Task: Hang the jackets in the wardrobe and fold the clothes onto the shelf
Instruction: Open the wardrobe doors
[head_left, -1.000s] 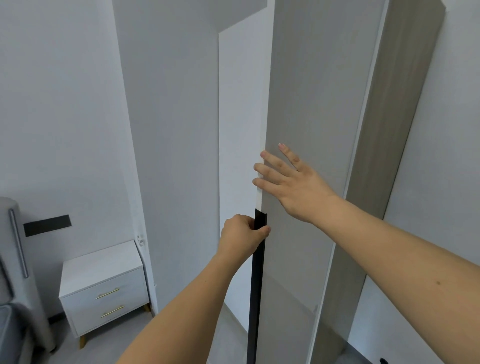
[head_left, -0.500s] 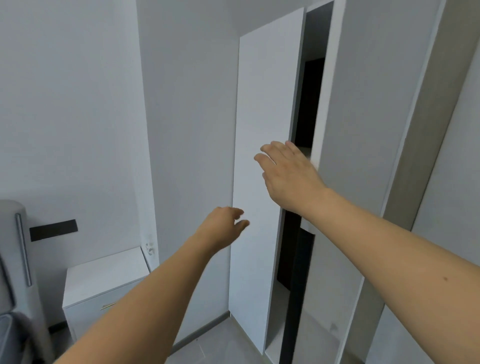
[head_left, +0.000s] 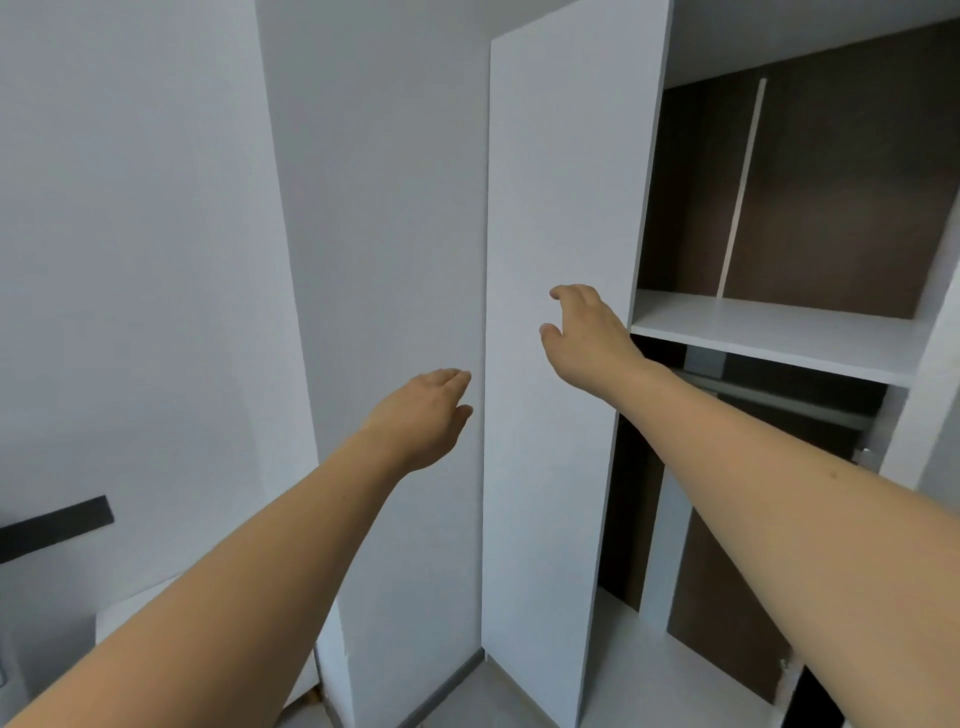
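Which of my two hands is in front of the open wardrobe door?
The right hand, fingers relaxed, is in front of the white wardrobe door. The left hand sits lower, beside the door's outer edge, against the grey wall.

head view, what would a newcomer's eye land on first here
Two bare arms reach up from the bottom, the left hand and right hand open and holding nothing. Between them stands the tall white door, swung open. To its right the wardrobe's dark inside shows a bare white shelf.

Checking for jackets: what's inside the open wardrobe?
The white wardrobe shows a bare white shelf, a grey hanging rail and brown back panels. No clothes visible; the right arm covers the lower part.
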